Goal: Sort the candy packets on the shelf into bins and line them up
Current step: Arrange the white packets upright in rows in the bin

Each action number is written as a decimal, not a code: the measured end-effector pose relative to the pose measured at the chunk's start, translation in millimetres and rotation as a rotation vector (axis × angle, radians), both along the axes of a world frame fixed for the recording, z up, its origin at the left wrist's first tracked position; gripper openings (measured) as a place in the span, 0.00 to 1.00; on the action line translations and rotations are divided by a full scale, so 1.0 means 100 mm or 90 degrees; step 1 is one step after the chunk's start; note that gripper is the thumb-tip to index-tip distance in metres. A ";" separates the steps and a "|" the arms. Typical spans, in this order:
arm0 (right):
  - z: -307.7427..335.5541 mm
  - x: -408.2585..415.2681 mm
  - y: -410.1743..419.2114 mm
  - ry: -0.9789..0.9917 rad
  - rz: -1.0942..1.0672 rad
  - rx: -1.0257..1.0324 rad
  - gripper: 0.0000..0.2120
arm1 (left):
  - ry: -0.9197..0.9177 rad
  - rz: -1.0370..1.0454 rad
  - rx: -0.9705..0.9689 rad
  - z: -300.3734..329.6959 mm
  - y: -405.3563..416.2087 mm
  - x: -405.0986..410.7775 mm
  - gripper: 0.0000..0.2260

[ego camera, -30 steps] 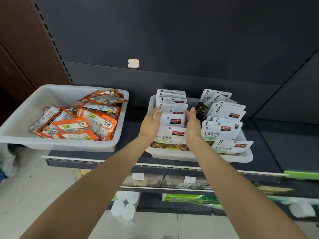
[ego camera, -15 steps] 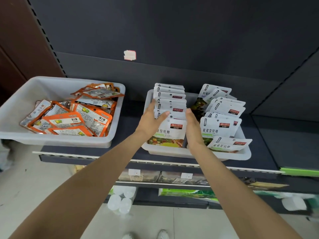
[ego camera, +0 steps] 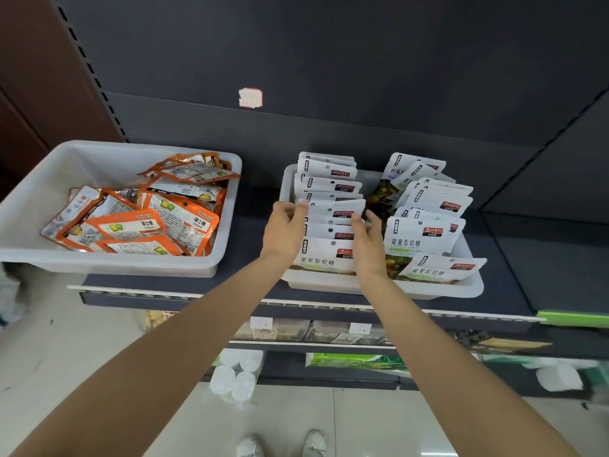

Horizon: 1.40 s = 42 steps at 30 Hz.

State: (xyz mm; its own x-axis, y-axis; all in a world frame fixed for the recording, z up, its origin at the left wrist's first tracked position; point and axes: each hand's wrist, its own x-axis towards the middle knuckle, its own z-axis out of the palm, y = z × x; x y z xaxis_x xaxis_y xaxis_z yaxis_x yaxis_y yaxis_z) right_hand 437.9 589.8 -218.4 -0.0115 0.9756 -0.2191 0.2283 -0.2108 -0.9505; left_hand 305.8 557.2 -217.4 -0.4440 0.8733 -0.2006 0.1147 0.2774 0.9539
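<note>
Left bin (ego camera: 29, 206): orange candy packets (ego camera: 155, 222) lie jumbled, unsorted, as half a second ago; no change there.

Left hand (ego camera: 286, 225): has moved from the front packet up the left edge of the left row of white packets (ego camera: 329, 206) in the right bin (ego camera: 468, 288). Fingers now curled, pinching a mid-row packet edge.

Right hand (ego camera: 367, 240): has likewise slid back along the row's right edge. Fingers fairly straight against the packet sides, thumb apart; holds nothing that I can see.

Judgement: row being squared from both sides; lining-up of this row under way. Right row (ego camera: 431, 209) looser, front packet fallen flat.

Hidden: the right hand's palm side; the row's lower halves behind the hands; the left bin's near wall blurs its lower packets.
</note>
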 end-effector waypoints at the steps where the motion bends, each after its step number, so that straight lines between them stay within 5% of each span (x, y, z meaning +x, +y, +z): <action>1: 0.01 0.01 0.06 0.010 0.013 -0.017 0.24 | -0.046 -0.004 -0.006 0.04 0.05 -0.03 0.14; 7: 0.21 0.05 0.25 0.121 0.041 -0.128 0.19 | -0.254 -0.088 0.000 0.10 0.21 -0.03 0.24; 15: 0.10 0.09 -0.03 0.001 0.114 0.007 0.19 | -0.198 -0.164 0.022 -0.04 0.05 0.02 0.35; 21: 0.11 0.09 -0.04 -0.081 0.117 -0.039 0.25 | -0.119 -0.103 -0.013 0.00 0.01 0.05 0.25; 27: 0.13 0.25 -0.27 -0.026 0.160 -0.045 0.28 | -0.026 -0.038 -0.018 -0.03 -0.25 0.14 0.22; 42: 0.36 0.46 -0.23 -0.035 0.281 -0.033 0.25 | -0.061 -0.094 0.008 0.14 -0.34 0.19 0.25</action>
